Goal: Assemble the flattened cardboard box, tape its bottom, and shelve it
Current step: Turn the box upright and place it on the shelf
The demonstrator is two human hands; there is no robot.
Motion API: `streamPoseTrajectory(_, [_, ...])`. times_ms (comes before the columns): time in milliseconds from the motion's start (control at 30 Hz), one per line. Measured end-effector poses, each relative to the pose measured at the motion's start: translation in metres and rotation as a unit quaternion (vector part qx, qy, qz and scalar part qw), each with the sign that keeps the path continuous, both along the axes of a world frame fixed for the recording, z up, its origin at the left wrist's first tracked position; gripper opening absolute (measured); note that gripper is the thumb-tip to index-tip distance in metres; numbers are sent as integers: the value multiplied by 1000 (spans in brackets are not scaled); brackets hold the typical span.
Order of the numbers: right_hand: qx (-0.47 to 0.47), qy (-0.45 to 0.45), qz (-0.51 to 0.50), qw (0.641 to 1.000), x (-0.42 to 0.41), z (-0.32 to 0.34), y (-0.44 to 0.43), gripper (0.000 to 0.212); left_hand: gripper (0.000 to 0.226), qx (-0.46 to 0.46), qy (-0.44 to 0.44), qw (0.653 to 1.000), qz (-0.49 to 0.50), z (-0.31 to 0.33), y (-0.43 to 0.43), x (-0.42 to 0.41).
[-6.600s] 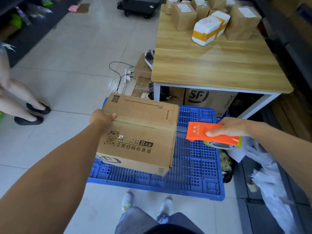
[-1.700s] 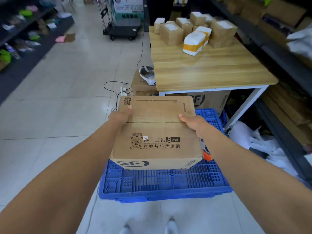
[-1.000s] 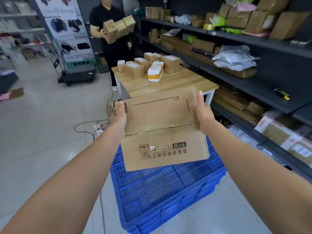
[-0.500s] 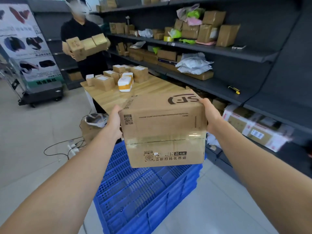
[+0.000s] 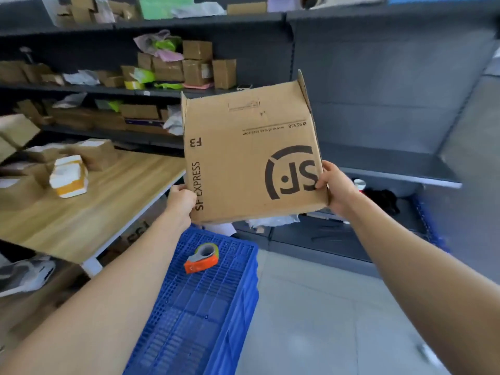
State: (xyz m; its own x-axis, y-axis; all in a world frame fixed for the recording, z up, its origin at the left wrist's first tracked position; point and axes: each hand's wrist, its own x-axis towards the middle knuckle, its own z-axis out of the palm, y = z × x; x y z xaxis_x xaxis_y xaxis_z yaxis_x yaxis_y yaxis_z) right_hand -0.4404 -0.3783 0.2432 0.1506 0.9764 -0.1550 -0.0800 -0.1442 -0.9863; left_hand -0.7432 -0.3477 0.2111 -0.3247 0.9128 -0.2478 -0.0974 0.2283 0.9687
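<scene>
The assembled brown cardboard box (image 5: 243,158) with an SF Express logo is held up in the air in front of the dark shelving, tilted with its open flaps toward the shelves. My left hand (image 5: 180,200) grips its lower left corner and my right hand (image 5: 335,185) grips its lower right corner. An orange tape dispenser (image 5: 201,259) lies on the blue plastic crate (image 5: 205,307) below the box. A bare grey shelf board (image 5: 392,161) runs just behind and to the right of the box.
A wooden table (image 5: 81,212) with several parcels, one white and orange (image 5: 69,175), stands at the left. Shelves at the upper left (image 5: 121,89) hold several boxes and bags. Grey tiled floor (image 5: 324,320) lies at the lower right.
I have turned right toward the shelving and raised and rotated the box, so its large SF logo side now faces me. The person carrying boxes has left the view.
</scene>
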Motion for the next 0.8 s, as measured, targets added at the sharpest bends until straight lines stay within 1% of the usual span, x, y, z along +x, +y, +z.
streamPoseTrajectory(100, [5,-23,-53,998,29,5,-18,78,63,19,30,996,-82,-1,11,42])
streamPoseTrajectory(167, [3,-43,-75,996,53,8,-28,74,66,22,31,993,-112,2,17,71])
streamPoseTrajectory(200, [2,-46,-82,996,65,10,-33,67,66,23,30,992,-124,4,20,86])
streamPoseTrajectory(300, [-5,-45,-111,993,102,16,-46,33,67,32,15,986,-164,10,27,132])
streamPoseTrajectory(333, [-13,-48,-127,991,115,18,-49,29,69,36,8,984,-176,12,29,147])
streamPoseTrajectory(400, [-27,-56,-153,986,142,21,-52,42,71,37,-14,980,-195,14,33,179])
streamPoseTrajectory(433, [-30,-63,-165,984,154,23,-53,48,66,39,-30,979,-197,15,34,194])
streamPoseTrajectory(533, [-28,-67,-197,978,183,28,-54,57,41,62,-60,978,-189,17,37,232])
streamPoseTrajectory(600, [-21,-45,-218,975,201,31,-52,64,35,67,-71,976,-193,18,44,254])
streamPoseTrajectory(667, [-20,-12,-255,967,219,32,-46,71,42,71,-71,974,-203,19,57,276])
streamPoseTrajectory(733, [-21,10,-289,957,237,32,-38,77,58,80,-40,973,-212,21,74,298])
streamPoseTrajectory(767, [-22,20,-306,952,247,31,-31,79,57,91,-23,974,-207,22,85,310])
streamPoseTrajectory(800, [-21,24,-322,946,257,32,-26,79,49,100,-9,975,-199,24,94,322])
